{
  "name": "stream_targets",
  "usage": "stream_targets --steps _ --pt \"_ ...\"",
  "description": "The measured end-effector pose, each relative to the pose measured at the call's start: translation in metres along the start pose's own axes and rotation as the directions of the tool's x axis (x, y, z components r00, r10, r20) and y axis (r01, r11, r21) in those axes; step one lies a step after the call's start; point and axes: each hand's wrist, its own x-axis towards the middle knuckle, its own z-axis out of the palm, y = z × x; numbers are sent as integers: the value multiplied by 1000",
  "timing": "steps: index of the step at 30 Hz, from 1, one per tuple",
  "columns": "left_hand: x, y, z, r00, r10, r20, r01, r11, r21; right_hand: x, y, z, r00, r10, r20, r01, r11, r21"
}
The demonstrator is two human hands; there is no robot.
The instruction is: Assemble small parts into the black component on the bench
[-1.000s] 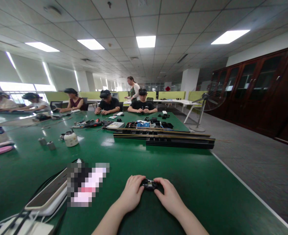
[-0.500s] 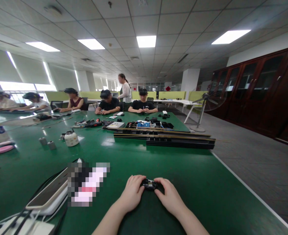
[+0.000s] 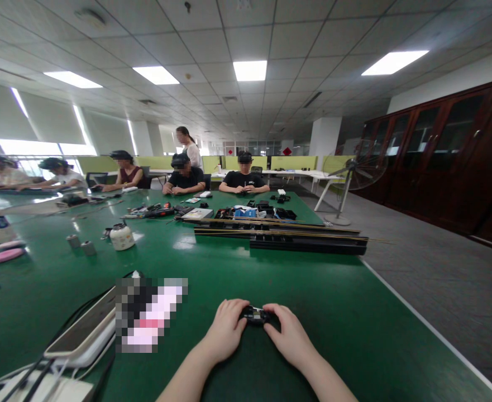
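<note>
Between my hands, low over the green table (image 3: 354, 312), is a small black rounded device (image 3: 256, 315), much like a computer mouse, with a recess showing light and metallic parts. My left hand (image 3: 225, 329) grips its left end, fingers over the far side and thumb at the near side. On the right end, my right hand (image 3: 290, 335) holds it in a similar pinch. Its underside and both ends are hidden by the fingers and the angle. A phone (image 3: 84, 324) lies on a white block to the left, beside a pixelated patch.
Long black rails (image 3: 308, 244) with thin brass-coloured rods lie across the table ahead. A white jar (image 3: 122, 237) and two grey metal cylinders (image 3: 88, 248) stand at left. Cables run by the phone. Several people sit along the far side; a fan (image 3: 349, 167) stands right.
My hands and the black device stay practically in place. In the background, a standing person has moved left behind a seated one. A blurred hand at the far left edge has gone from view.
</note>
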Motion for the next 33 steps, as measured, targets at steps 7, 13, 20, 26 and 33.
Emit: stream_targets --steps 7,13,20,26,33 --pt "0 1 0 1000 2 -6 -2 1000 7 -1 -1 -1 1000 6 -7 -6 1000 6" --pt "0 0 0 1000 6 -8 -6 1000 6 -1 -2 -1 1000 4 1 -4 1000 9" --pt "0 2 -1 1000 12 -17 -12 1000 -11 -1 -2 -1 1000 -7 -3 7 1000 11" --pt "-2 4 -5 1000 31 3 -31 999 -40 -3 -9 -5 998 -56 9 55 998 36" --pt "-5 6 -7 998 55 21 -53 996 -71 -3 -9 -5 995 -100 25 99 995 31"
